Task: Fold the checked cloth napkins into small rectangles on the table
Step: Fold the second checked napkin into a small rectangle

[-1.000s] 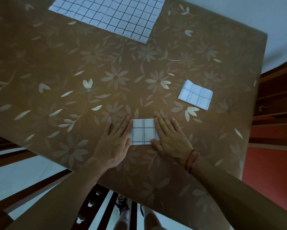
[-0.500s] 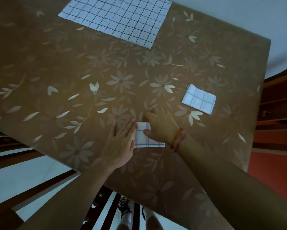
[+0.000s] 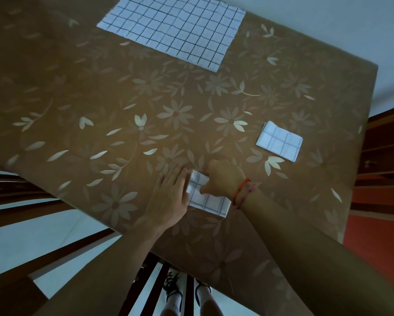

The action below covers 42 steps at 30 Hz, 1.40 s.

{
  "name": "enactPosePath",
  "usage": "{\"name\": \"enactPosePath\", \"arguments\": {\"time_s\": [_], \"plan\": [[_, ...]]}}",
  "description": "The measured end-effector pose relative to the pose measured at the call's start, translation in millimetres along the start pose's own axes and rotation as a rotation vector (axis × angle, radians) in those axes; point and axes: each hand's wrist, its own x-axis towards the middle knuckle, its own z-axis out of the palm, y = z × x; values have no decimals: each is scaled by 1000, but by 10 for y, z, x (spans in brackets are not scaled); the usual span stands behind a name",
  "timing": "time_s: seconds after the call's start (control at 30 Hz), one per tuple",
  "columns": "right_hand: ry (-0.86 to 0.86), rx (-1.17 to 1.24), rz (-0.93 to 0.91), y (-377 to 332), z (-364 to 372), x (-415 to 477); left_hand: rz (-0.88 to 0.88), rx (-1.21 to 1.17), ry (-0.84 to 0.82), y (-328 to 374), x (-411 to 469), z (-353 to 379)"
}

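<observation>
Between left hand (image 3: 168, 197) (flat), right hand (image 3: 223, 179), napkin (image 3: 208, 199)

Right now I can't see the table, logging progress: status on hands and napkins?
Left hand flat beside small napkin. Right hand pressing on it. Folded napkin right, unfolded napkin far side. Nothing obstructing.

A: Where does the one view sit?
B: On the person's head, looking forward and steeply down over the tabletop (image 3: 82, 92), wide-angle, edges bowed.
A: How near?
B: Near: both forearms run up from the bottom edge, feet show beneath the tabletop's near edge.
</observation>
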Motion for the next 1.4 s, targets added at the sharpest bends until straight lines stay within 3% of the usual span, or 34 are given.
{"name": "enactPosePath", "arguments": {"time_s": [0.2, 0.4, 0.5, 0.63, 0.8, 0.9, 1.0, 1.1, 1.4], "plan": [[-45, 351, 7, 39, -156, -185, -248, -563, 65, 133, -93, -289], [-27, 812, 45, 44, -355, -496, -622, -1235, 28, 275, -254, -634], [-67, 1001, 88, -16, -442, -673, -617, -1412, -79, 332, -394, -837], [-128, 1129, 82, -197, -559, -889, -551, -1400, -44, 406, -586, -1121], [-211, 1249, 5, -424, -717, -1059, -520, -1188, 86, 347, -811, -1402], [-126, 1241, -32, -590, -759, -1131, -492, -1133, 174, 319, -978, -1566], [-89, 1253, -68, -782, -773, -1164, -480, -1128, 155, 271, -1171, -1733], [-103, 1267, -113, -997, -793, -1165, -513, -1098, 168, 161, -1370, -1871], [-187, 1252, -243, -1941, -768, -1173, -625, -1091, 417, -279, -1972, -2267]]}}
